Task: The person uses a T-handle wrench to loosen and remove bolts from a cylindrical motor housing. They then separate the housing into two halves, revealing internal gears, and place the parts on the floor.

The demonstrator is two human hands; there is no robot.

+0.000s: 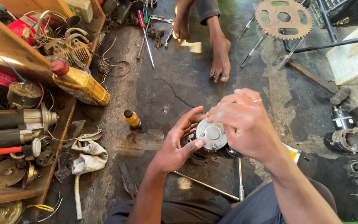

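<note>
On the dark, cracked concrete floor (175,83) between our knees, we hold a small round motor with a silver metal end cap (211,135). Our left hand (178,145) cups it from the left, thumb pressed against the cap's rim; our right hand (243,122) wraps over it from the right, fingers curled around its far side, so both hands are clamped on the same part. A small amber bottle with a dark cap (131,118) stands just to the left, and a crumpled white rag (88,155) lies nearer the wooden shelf (17,54). A rusty toothed sprocket (284,18) rests well apart, beyond a bare foot (220,56).
</note>
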